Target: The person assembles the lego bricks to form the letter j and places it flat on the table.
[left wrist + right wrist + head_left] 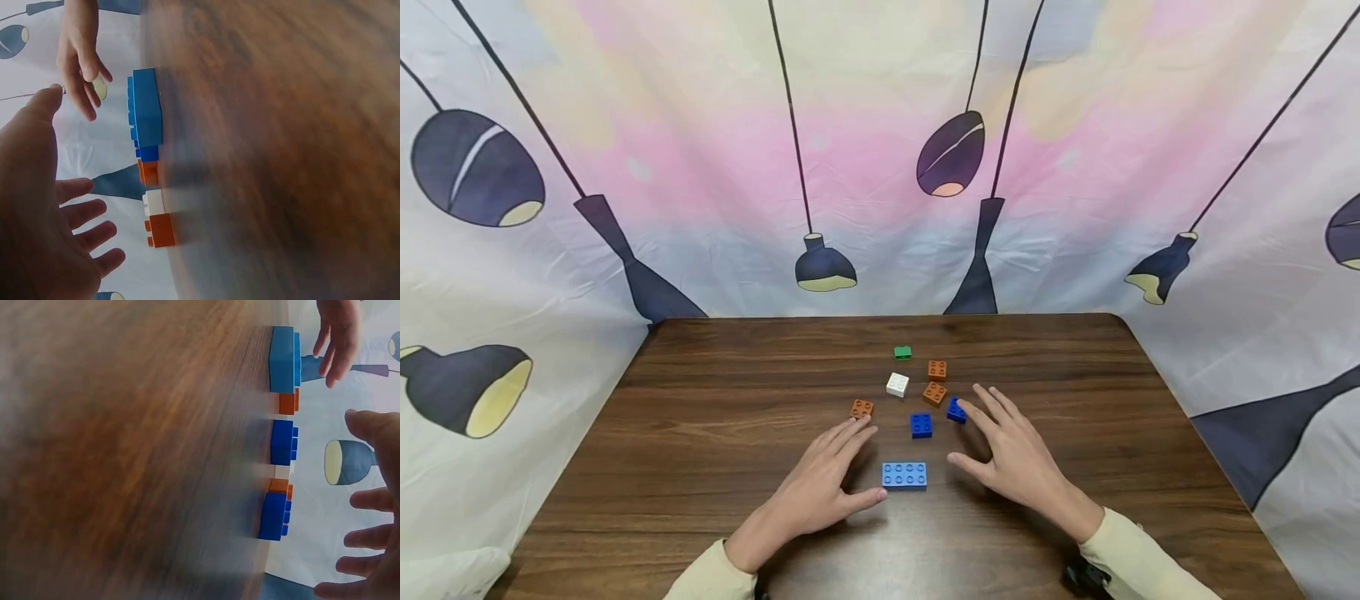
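Note:
A long light blue brick [904, 476] lies between the two hands on the table. My left hand [823, 479] hovers at its left, fingers spread and holding nothing, with the fingertips near an orange brick [862, 408]. On the other side my right hand [1018, 454] is held above the table, fingers apart and grasping nothing. Its index fingertip is closest to a dark blue brick [956, 410]; the wrist view shows a gap between hand and bricks. Another dark blue brick [921, 425] sits behind the light blue one.
Farther back lie a white brick [897, 384], an orange brick [935, 393], a second orange brick [937, 370] and a green brick [902, 352]. The wooden table [715, 417] ends at a cloth backdrop [880, 167] printed with lamps.

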{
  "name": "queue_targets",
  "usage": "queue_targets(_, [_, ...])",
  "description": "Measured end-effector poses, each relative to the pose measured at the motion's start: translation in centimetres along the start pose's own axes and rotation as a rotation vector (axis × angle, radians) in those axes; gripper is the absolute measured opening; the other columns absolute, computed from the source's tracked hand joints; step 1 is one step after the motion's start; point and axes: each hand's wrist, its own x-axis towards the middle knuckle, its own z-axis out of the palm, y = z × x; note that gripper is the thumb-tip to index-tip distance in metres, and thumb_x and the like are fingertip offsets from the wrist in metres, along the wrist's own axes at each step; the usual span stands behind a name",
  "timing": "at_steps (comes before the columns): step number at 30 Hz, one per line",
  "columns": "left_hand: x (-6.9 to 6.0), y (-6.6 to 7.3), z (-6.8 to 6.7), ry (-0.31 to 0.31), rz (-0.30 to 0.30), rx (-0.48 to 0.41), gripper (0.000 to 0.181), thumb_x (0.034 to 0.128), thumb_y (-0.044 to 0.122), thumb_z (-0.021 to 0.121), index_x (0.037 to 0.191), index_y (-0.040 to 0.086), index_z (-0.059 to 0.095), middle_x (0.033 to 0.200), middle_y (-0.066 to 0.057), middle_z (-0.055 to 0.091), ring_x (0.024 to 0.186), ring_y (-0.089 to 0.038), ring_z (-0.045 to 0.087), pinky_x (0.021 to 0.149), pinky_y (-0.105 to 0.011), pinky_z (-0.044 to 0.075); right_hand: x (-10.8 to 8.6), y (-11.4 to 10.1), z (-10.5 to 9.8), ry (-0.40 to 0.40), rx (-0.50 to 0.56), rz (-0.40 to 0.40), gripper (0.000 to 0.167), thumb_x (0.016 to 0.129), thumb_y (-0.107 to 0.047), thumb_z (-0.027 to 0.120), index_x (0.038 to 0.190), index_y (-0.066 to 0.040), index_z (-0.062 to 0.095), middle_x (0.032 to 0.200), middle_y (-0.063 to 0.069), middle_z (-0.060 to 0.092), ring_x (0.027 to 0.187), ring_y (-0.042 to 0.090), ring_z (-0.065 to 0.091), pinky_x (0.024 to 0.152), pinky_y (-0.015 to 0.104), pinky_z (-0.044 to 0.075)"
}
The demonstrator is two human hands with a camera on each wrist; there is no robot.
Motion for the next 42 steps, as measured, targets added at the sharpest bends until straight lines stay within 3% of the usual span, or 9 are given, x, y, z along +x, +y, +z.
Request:
queue_targets(7, [0.6,0.1,0.5,-0.041,0.015,-0.079,0.083,0.0932,0.056,0.068,0.156,0.010,0.041,0.162,-0.010,0.038,0.148,-0.034,0.034,0.115,-0.061,0.029,0.6,-0.1,0.5,-0.021,0.078,-0.002,0.074,0.087,-0.052,0.078,0.144,-0.010,0.058,0.156,0.018,0.045,0.142,0.043,0.042,0.105,0.062,0.042])
queue_targets(19, [2.0,0.7,1.7,-0.137,0.010,-0.100,0.075,0.0947,0.054,0.067,0.153,0.012,0.046,0.155,-0.008,0.048,0.142,-0.028,0.044,0.115,-0.056,0.032,2.1,-0.9,1.7,-0.038,0.217,-0.007,0.060,0.091,-0.036,0.079,0.140,-0.008,0.062,0.151,0.016,0.052,0.138,0.041,0.047,0.105,0.062,0.042])
queue_targets(31, [2.6,1.0,2.5,-0.121,0.032,-0.069,0.060,0.0937,0.047,0.072,0.141,0.012,0.060,0.141,-0.006,0.060,0.127,-0.023,0.054,0.105,-0.051,0.043,2.8,-1.4,2.6,-0.055,0.293,-0.014,0.052,0.091,-0.030,0.079,0.136,-0.007,0.065,0.146,0.016,0.057,0.132,0.035,0.055,0.102,0.056,0.047])
queue_targets(42, [3.0,1.1,2.7,-0.139,0.038,-0.035,0.051,0.0922,0.041,0.076,0.132,0.010,0.066,0.126,-0.004,0.066,0.115,-0.020,0.058,0.100,-0.048,0.046,3.6,-1.9,3.2,-0.122,0.336,0.006,0.051,0.092,-0.026,0.079,0.137,-0.007,0.064,0.142,0.015,0.060,0.130,0.033,0.058,0.102,0.054,0.048])
